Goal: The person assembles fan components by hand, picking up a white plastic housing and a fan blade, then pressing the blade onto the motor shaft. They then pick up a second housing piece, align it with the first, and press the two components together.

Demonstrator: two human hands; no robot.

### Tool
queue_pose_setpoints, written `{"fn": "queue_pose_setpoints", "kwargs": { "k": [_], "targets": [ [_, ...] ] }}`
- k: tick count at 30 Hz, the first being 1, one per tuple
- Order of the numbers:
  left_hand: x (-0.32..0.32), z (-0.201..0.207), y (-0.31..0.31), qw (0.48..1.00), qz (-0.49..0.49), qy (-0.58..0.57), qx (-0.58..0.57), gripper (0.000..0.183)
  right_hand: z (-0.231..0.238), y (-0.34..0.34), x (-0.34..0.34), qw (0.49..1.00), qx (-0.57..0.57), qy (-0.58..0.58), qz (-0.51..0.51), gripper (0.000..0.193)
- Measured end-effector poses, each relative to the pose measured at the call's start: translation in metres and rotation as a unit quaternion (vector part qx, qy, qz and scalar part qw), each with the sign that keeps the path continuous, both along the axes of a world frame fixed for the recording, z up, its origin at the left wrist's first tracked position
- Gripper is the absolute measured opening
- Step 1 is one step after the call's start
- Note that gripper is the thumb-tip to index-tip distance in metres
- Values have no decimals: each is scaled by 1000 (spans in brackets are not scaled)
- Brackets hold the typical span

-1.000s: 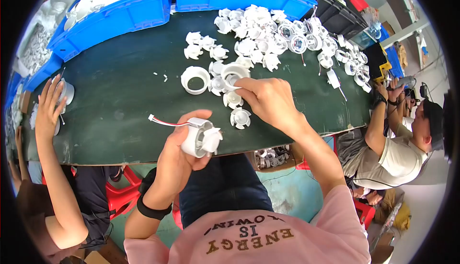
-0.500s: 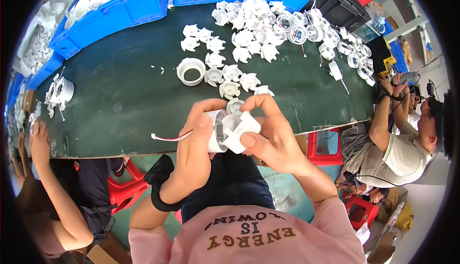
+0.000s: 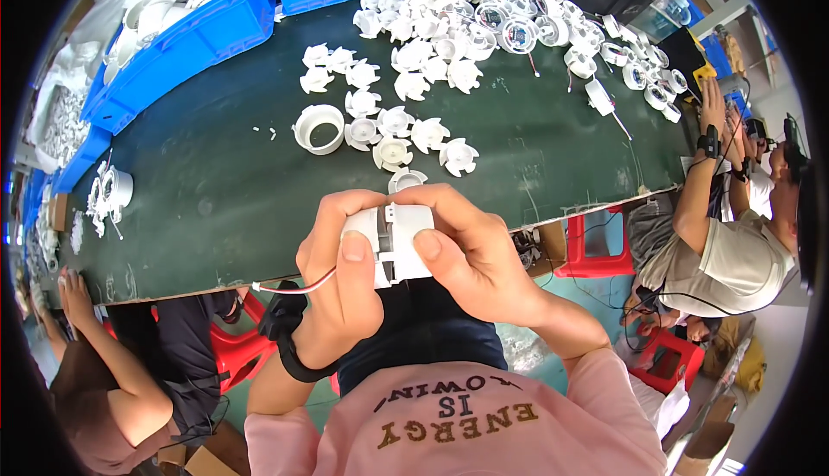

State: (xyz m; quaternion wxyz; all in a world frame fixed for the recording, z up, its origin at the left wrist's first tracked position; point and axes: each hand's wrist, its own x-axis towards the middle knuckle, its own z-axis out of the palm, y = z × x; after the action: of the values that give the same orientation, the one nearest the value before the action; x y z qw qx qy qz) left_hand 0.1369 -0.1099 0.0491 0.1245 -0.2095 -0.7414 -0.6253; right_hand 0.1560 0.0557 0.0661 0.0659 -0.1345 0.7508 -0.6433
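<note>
White plastic, two pieces: one cup (image 3: 366, 224), clamped in the grip of the left hand (image 3: 339, 273), and one cap (image 3: 404, 241), clamped in the grip of the right hand (image 3: 473, 262); both held face to face over the near edge of the bench (image 3: 220, 191), at 6 o'clock from the loose fan wheels (image 3: 393, 153), narrow dark gap between. Red-and-white wire (image 3: 294, 290), one, trailing toward 8 o'clock, best kept clear of that gap. Handling note, by judgement: rims square, tabs matched to slots, pressure light and even from both thumbs, without twisting.
</note>
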Motion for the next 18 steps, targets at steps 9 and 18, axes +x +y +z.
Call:
{"fn": "queue_pose_setpoints", "kwargs": {
  "k": [9,18],
  "targets": [
    [9,-4,0,997,26,45,-59,45,-11,-13,3,974,118,187,-55,36],
    [-14,0,22,999,20,43,-5,42,-25,-16,-9,958,86,240,-128,34]
  ]
}}
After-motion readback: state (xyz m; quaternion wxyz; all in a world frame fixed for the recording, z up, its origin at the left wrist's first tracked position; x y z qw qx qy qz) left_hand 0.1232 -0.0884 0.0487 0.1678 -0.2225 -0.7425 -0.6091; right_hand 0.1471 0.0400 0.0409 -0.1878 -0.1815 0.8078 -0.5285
